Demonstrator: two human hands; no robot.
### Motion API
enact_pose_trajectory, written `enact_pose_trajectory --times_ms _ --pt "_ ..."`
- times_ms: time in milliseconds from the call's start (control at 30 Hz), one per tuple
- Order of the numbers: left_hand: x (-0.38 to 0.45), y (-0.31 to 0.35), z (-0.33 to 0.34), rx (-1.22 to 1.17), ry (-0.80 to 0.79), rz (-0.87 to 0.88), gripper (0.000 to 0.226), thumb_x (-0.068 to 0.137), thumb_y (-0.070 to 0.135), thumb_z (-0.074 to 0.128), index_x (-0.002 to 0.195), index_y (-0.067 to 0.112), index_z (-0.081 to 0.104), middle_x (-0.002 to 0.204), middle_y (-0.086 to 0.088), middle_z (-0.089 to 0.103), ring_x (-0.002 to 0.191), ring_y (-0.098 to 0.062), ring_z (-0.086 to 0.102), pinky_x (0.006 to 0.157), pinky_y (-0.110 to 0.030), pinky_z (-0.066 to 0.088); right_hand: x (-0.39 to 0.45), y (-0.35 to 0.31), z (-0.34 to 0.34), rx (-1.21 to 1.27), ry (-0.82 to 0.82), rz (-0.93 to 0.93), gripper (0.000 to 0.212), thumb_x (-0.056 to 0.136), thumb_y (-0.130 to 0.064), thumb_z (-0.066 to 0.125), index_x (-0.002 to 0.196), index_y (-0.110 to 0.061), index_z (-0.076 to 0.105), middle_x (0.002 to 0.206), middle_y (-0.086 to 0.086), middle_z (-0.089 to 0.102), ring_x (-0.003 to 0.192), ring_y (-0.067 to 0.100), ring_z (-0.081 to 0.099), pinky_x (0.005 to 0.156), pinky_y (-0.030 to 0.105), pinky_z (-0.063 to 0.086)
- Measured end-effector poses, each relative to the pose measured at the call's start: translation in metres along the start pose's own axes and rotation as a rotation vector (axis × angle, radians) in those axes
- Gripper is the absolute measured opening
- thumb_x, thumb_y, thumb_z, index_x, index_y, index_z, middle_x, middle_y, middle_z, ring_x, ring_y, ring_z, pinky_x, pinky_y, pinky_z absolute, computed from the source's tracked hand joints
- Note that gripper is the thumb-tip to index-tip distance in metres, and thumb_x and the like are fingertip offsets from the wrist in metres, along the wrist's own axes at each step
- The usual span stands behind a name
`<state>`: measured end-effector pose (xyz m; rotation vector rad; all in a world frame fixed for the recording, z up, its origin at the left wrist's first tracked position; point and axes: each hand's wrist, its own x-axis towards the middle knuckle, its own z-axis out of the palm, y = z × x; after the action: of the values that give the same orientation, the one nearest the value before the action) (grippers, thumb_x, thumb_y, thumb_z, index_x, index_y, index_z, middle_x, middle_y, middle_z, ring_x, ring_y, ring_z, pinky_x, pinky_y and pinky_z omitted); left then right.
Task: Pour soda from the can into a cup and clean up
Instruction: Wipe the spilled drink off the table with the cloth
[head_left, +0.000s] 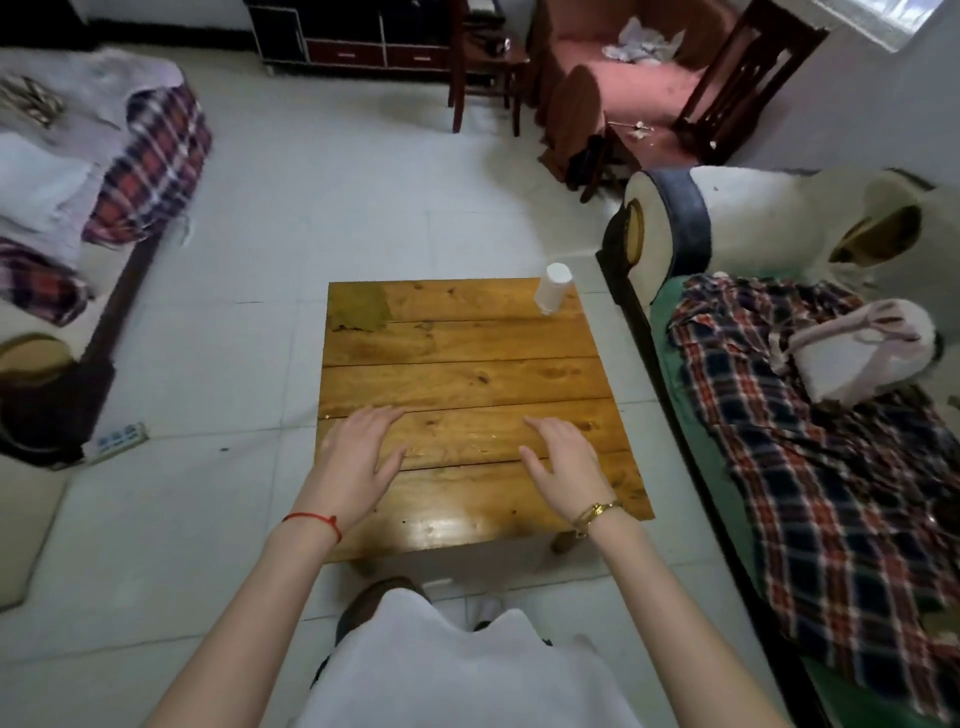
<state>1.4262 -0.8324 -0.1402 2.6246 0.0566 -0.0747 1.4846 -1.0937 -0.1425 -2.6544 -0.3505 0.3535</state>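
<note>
Both hands empty, white cup at the far right corner

Our left hand and right hand lie flat and spread on the square wooden plank table, holding nothing. The small white upside-down plastic cup looks light and crushable; we'd pinch its sides gently. No can shows.

Pale floor tiles surround a low wooden worktop. Sofas draped with plaid blankets flank it; a pink armchair and dark cabinet stand along the far wall.
</note>
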Motion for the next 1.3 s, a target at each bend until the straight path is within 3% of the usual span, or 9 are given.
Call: enact_pose_trajectory --times_ms 133,533,800,900,1133,1300 --pt "-0.006 0.009 0.007 0.014 0.041 -0.089 0.046 0.099 0.031 0.051 0.143 0.018 0.047 0.145 -0.003 0.050 0.139 -0.022 0.040 0.116 -0.037 0.029 0.015 0.015 -0.005 0.003 -0.041 -0.048 0.047 0.100 -0.037 0.044 0.144 -0.021 0.041 0.145 -0.002 0.047 0.140 0.014 0.035 0.118 0.041 0.028" --pt "0.022 -0.021 0.008 0.002 0.060 -0.248 0.041 0.101 0.029 0.045 0.141 0.020 0.049 0.143 -0.001 0.052 0.135 -0.019 0.044 0.116 -0.038 0.032 0.076 0.010 0.017 0.008 -0.160 -0.114 0.045 0.101 -0.037 0.041 0.143 -0.021 0.043 0.143 0.000 0.049 0.138 0.018 0.037 0.116 0.041 0.030" --pt "0.086 -0.060 -0.011 -0.048 0.100 -0.243 0.036 0.100 0.026 0.046 0.135 0.018 0.054 0.135 -0.002 0.058 0.127 -0.020 0.051 0.109 -0.044 0.041 0.152 -0.018 0.011 0.100 -0.102 -0.113 0.040 0.101 -0.031 0.045 0.137 -0.016 0.050 0.139 0.003 0.054 0.133 0.021 0.041 0.113 0.036 0.032" --pt "0.113 -0.072 -0.018 -0.080 0.107 -0.274 0.035 0.100 0.025 0.046 0.134 0.019 0.055 0.134 -0.001 0.058 0.125 -0.020 0.052 0.108 -0.040 0.043 0.185 -0.032 0.008 0.155 -0.098 -0.082 0.037 0.101 -0.027 0.047 0.134 -0.013 0.054 0.135 0.005 0.057 0.129 0.023 0.046 0.107 0.029 0.032" --pt "0.192 -0.130 -0.009 -0.117 0.076 -0.385 0.035 0.100 0.024 0.048 0.134 0.017 0.056 0.135 -0.004 0.058 0.122 -0.022 0.055 0.103 -0.034 0.043 0.283 -0.049 0.044 0.214 -0.221 0.003 0.035 0.100 -0.025 0.048 0.130 -0.010 0.058 0.132 0.007 0.061 0.122 0.023 0.056 0.104 0.033 0.042" --pt "0.268 -0.186 0.011 -0.158 0.106 -0.486 0.034 0.100 0.024 0.050 0.132 0.016 0.057 0.135 -0.005 0.059 0.122 -0.023 0.056 0.101 -0.036 0.045 0.379 -0.056 0.088 0.223 -0.285 0.057 0.034 0.099 -0.027 0.049 0.127 -0.011 0.060 0.125 0.006 0.065 0.111 0.022 0.061 0.086 0.022 0.040"
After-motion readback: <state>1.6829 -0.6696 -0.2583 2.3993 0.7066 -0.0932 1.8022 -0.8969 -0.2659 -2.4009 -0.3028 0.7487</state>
